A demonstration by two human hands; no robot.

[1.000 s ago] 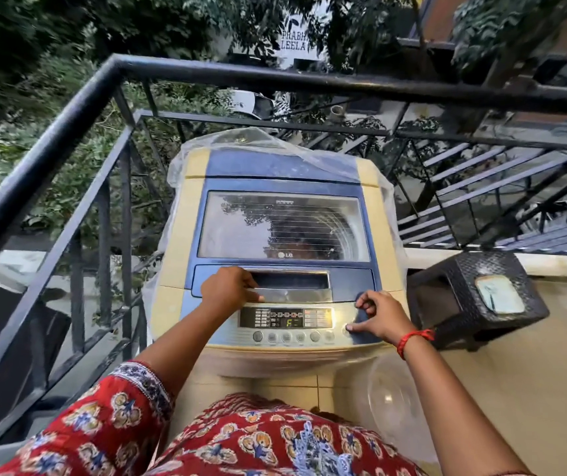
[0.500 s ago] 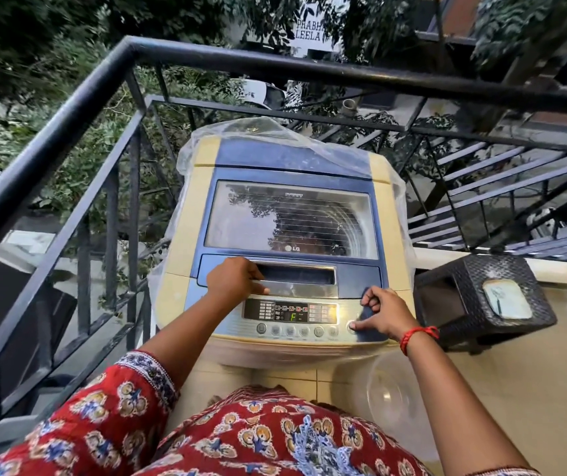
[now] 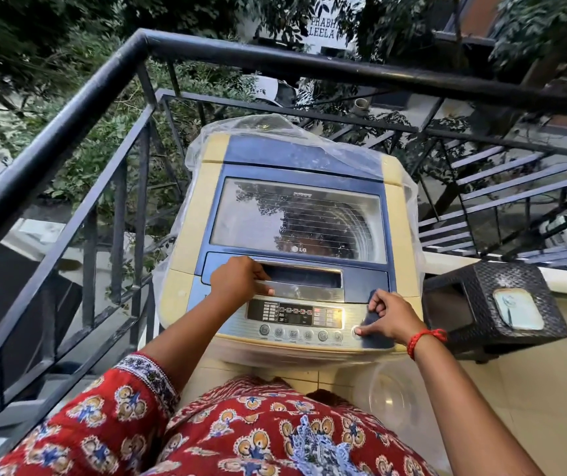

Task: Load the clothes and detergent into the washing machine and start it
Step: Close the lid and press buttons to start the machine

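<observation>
From the head view, we see the washing machine point(image 3: 295, 235) standing in the corner of the balcony, by the railing point(image 3: 69, 125). Its lid point(image 3: 297, 218) is down. Our left hand point(image 3: 237, 281) curls on the lid handle point(image 3: 304, 285), maybe to hold the lid shut. Our right hand point(image 3: 390, 316) is curled, with its thumb on the last button point(image 3: 356, 332) at the panel's right end, likely to start the wash. A stool point(image 3: 501, 304) sits just beside it.
</observation>
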